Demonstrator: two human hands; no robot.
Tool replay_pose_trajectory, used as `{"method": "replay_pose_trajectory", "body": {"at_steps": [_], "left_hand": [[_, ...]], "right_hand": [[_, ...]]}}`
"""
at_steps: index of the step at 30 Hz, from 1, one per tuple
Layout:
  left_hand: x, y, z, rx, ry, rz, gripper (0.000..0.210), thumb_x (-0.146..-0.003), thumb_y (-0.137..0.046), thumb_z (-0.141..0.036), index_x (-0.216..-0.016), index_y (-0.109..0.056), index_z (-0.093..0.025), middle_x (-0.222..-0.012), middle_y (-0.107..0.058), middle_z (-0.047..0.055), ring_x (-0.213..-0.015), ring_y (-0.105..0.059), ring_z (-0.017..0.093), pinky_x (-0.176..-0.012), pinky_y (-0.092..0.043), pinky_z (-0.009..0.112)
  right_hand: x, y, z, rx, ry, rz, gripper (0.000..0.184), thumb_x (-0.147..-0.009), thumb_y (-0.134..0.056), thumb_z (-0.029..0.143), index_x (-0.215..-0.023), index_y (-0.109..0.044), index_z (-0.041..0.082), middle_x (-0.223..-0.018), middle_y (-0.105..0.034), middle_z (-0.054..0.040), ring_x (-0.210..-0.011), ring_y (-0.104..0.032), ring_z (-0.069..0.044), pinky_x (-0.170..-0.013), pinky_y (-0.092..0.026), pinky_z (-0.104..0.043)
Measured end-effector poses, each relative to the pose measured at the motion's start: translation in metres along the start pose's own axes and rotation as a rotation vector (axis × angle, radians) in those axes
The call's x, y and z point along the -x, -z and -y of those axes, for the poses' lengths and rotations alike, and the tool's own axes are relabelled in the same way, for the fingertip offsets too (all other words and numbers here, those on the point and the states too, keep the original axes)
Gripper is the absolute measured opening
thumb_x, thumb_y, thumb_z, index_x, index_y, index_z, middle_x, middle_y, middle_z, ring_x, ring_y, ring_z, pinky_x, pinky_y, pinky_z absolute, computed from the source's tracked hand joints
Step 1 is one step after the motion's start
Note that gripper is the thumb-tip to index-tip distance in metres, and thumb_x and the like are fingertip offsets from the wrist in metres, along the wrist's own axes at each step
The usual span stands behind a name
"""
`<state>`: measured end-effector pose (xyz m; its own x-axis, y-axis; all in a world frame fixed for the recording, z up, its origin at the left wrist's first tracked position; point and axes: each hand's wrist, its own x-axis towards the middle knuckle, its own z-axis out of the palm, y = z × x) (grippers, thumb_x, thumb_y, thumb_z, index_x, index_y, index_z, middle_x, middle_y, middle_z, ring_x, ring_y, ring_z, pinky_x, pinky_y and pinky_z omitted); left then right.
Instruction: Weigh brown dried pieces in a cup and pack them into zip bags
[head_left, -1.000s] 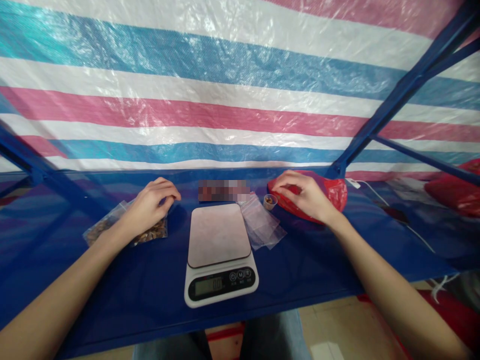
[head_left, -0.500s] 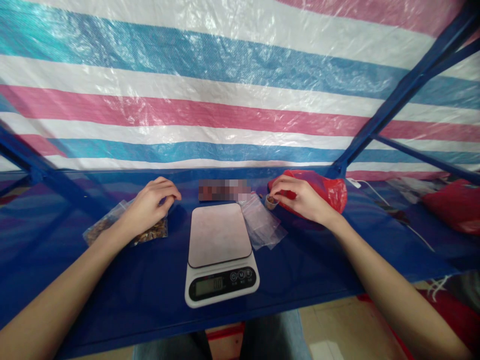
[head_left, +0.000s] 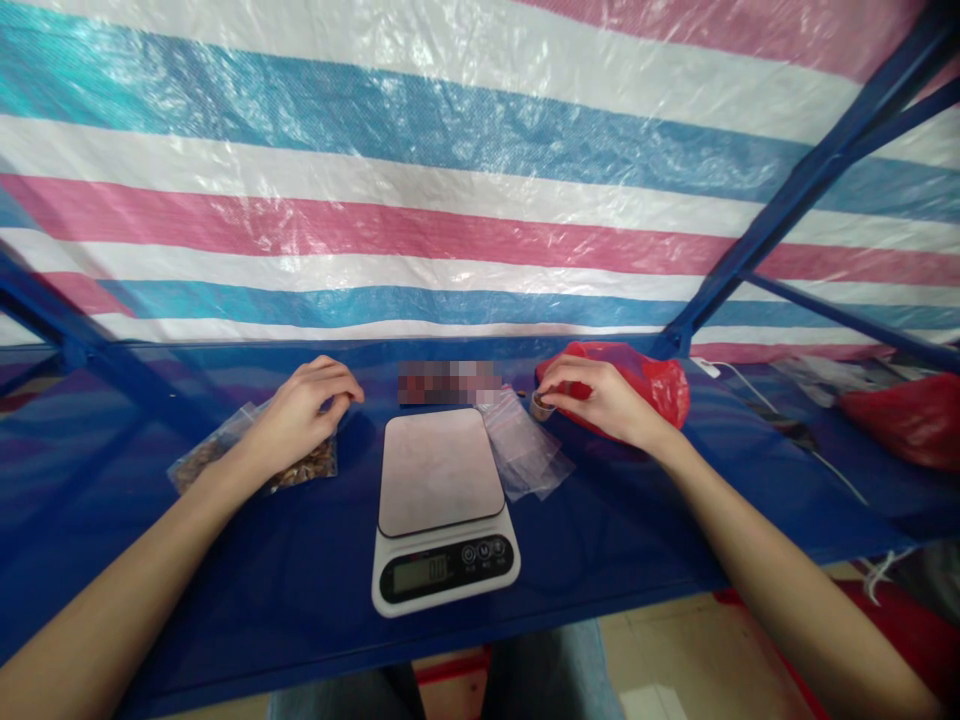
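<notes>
My left hand rests above a clear plastic bag of small brown pieces, its fingers loosely bent and thumb apart, nothing seen between them. At the right, my right hand has its fingertips together at the rim of a small cup with something brown in it. A red plastic bag lies right behind that hand. Between my hands sits a white kitchen scale, its display reading 0.0. Several small clear zip bags lie against its right side.
A blurred-out flat item lies behind the scale on the blue table. Blue metal bars slant up at both sides, before a striped plastic sheet. Another red bag and a white cable are at far right.
The small cup at my right fingertips has tipped slightly, and less of its brown content shows. My left hand has stayed in place.
</notes>
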<state>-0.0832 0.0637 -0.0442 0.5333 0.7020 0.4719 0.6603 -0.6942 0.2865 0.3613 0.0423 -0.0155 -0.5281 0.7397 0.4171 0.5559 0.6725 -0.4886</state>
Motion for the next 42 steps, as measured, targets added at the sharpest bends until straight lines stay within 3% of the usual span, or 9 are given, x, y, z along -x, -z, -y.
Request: {"method": "replay_pose_trajectory", "body": {"at_steps": [8,11,13,17,19,27,30,35,42], "left_hand": [[0.001,-0.001,-0.001,-0.007,-0.011,-0.008,0.029,-0.100,-0.047,-0.020,-0.087,-0.072,-0.022,-0.094,-0.077,0.005,-0.099,-0.065,0.026,-0.092,-0.050,0.042],[0.001,-0.001,-0.001,-0.006,-0.014,-0.005,0.030,-0.101,-0.046,-0.020,-0.087,-0.072,-0.022,-0.094,-0.077,0.005,-0.099,-0.065,0.026,-0.093,-0.049,0.041],[0.000,-0.001,-0.002,-0.009,-0.015,-0.009,0.029,-0.100,-0.046,-0.020,-0.087,-0.072,-0.022,-0.094,-0.077,0.005,-0.098,-0.064,0.026,-0.093,-0.049,0.041],[0.000,0.000,-0.002,-0.017,-0.011,-0.019,0.029,-0.099,-0.046,-0.020,-0.086,-0.072,-0.022,-0.094,-0.077,0.004,-0.097,-0.065,0.025,-0.092,-0.050,0.040],[0.000,0.000,-0.002,-0.019,-0.011,-0.020,0.030,-0.099,-0.046,-0.019,-0.086,-0.072,-0.022,-0.094,-0.077,0.004,-0.097,-0.065,0.025,-0.092,-0.050,0.039],[0.001,-0.001,0.000,-0.008,-0.023,-0.010,0.030,-0.101,-0.046,-0.018,-0.088,-0.073,-0.021,-0.095,-0.077,0.005,-0.099,-0.064,0.026,-0.093,-0.048,0.041],[0.001,-0.001,0.000,-0.008,-0.022,-0.017,0.030,-0.100,-0.046,-0.018,-0.088,-0.073,-0.022,-0.094,-0.077,0.005,-0.099,-0.065,0.026,-0.093,-0.049,0.041],[0.001,0.000,-0.001,-0.003,-0.016,-0.016,0.030,-0.100,-0.046,-0.019,-0.088,-0.073,-0.022,-0.095,-0.077,0.005,-0.099,-0.065,0.025,-0.093,-0.049,0.041],[0.001,-0.003,0.000,0.010,-0.033,0.000,0.029,-0.100,-0.047,-0.019,-0.087,-0.073,-0.022,-0.094,-0.077,0.004,-0.098,-0.065,0.025,-0.092,-0.049,0.041]], "right_hand": [[-0.003,-0.001,-0.006,-0.021,-0.111,-0.155,0.017,-0.099,-0.070,0.035,-0.094,-0.080,0.022,-0.098,-0.083,-0.0080,-0.090,-0.076,-0.024,-0.086,-0.060,-0.038],[-0.015,-0.007,-0.012,0.024,-0.181,-0.149,0.020,-0.095,-0.071,0.036,-0.093,-0.081,0.019,-0.096,-0.083,-0.0091,-0.086,-0.076,-0.024,-0.083,-0.058,-0.037],[-0.027,-0.010,-0.012,0.095,-0.236,-0.052,0.018,-0.093,-0.070,0.032,-0.091,-0.082,0.018,-0.092,-0.083,-0.0091,-0.081,-0.075,-0.024,-0.077,-0.056,-0.034],[-0.055,-0.011,0.002,0.355,-0.344,0.313,0.017,-0.093,-0.068,0.024,-0.090,-0.084,0.020,-0.087,-0.083,-0.0056,-0.075,-0.073,-0.020,-0.070,-0.050,-0.030],[-0.068,-0.009,0.013,0.482,-0.392,0.422,0.013,-0.090,-0.072,0.022,-0.089,-0.085,0.021,-0.082,-0.081,-0.0044,-0.071,-0.072,-0.019,-0.065,-0.046,-0.030],[-0.098,-0.020,0.032,0.600,-0.416,0.533,0.012,-0.070,-0.081,0.007,-0.075,-0.083,0.018,-0.079,-0.080,-0.0053,-0.070,-0.070,-0.021,-0.058,-0.038,-0.029],[-0.097,-0.016,0.030,0.588,-0.411,0.507,0.014,-0.073,-0.076,0.006,-0.077,-0.083,0.018,-0.081,-0.081,-0.0059,-0.072,-0.071,-0.021,-0.060,-0.041,-0.029],[-0.080,0.015,0.026,0.396,-0.357,0.405,0.022,-0.082,-0.064,0.008,-0.088,-0.083,0.017,-0.088,-0.083,-0.0047,-0.076,-0.073,-0.018,-0.068,-0.049,-0.027],[-0.049,0.034,0.023,0.021,-0.384,0.471,0.013,-0.078,-0.070,0.021,-0.082,-0.082,0.017,-0.083,-0.083,-0.0059,-0.075,-0.074,-0.021,-0.071,-0.053,-0.029]]}}
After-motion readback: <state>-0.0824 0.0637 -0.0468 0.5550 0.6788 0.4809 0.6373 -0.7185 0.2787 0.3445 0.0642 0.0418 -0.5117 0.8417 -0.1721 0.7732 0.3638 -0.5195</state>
